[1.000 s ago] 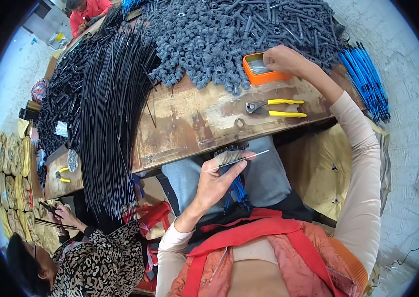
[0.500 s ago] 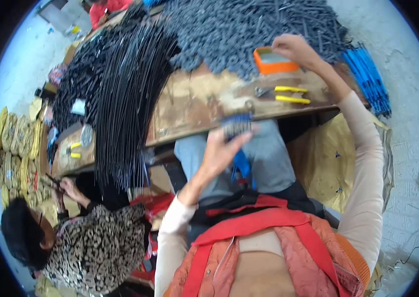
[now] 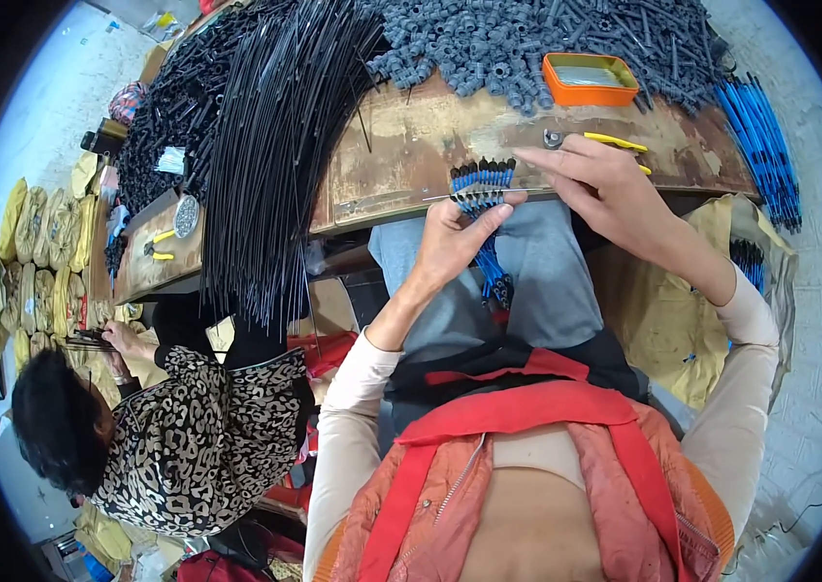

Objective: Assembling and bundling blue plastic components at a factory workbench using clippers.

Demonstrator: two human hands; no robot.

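The left hand (image 3: 450,242) grips the bundle (image 3: 492,257) just below its black tips (image 3: 484,167), at the table's (image 3: 401,150) near edge, over the lap (image 3: 557,276). Whether the right hand (image 3: 615,189), beside the tips, holds anything, I cannot tell. The bundle seems light, bendy, slippery; mid-length suits gripping.

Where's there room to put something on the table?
Mainly the bare wood between the black rods and the pliers near the orange box; a smaller patch lies between those pliers and the blue bundle. Crowded further back: grey fittings everywhere.
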